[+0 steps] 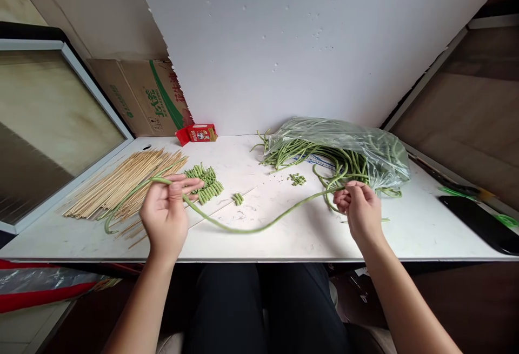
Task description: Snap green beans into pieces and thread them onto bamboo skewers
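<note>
One long green bean (243, 231) sags in a curve between my two hands, above the white table. My left hand (165, 211) has its thumb over the bean with the other fingers stretched out; the bean's far end trails left over a spread of thin wooden skewers (121, 184). My right hand (359, 208) pinches the other end between thumb and fingertips. Just beyond the left fingers lies a pile of short cut bean pieces (208, 181). A small bundle of cut pieces (238, 198) sits beside a single skewer (219, 209).
A clear plastic bag (336, 129) of long beans (292, 154) lies at the back right. Bean tips (297, 179) are heaped in front of it. A red box (198, 133) and a cardboard carton (141, 100) stand back left. A black phone-like slab (478, 224) lies far right.
</note>
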Demonstrator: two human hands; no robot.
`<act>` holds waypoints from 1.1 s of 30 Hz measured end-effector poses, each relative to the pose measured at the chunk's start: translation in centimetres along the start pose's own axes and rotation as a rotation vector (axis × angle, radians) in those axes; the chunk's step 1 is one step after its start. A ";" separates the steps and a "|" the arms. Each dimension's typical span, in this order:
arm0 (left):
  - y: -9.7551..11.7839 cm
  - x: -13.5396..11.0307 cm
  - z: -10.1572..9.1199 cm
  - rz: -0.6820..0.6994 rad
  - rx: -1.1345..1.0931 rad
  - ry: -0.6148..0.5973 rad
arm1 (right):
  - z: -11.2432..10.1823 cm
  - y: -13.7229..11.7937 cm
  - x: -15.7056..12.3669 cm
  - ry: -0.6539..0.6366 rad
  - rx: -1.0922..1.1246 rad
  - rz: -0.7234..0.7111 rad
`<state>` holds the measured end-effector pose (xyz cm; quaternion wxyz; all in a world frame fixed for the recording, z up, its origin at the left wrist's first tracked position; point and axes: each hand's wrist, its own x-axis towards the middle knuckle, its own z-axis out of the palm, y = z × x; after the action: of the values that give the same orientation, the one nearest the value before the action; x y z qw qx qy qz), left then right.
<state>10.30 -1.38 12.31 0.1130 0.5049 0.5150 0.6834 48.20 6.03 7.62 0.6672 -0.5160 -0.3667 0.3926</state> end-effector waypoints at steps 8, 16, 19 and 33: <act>1.8 0.0 0.0 0.114 -0.073 0.071 | -0.9 0.0 0.6 -0.093 0.010 0.014; 0.0 -0.8 0.0 0.022 0.036 -0.140 | -0.5 0.1 -0.5 -0.469 -0.776 -0.207; -0.2 -1.3 0.6 0.038 0.136 -0.302 | -0.9 -0.1 -0.8 -0.655 -1.072 -0.258; -1.8 -3.7 3.0 0.384 0.288 -0.621 | 3.5 -1.7 -6.8 -0.817 -0.673 -0.427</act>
<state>13.81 -1.31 8.54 0.0615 0.7855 0.4432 0.4275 42.41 1.05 9.44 0.3344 -0.4208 -0.7960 0.2783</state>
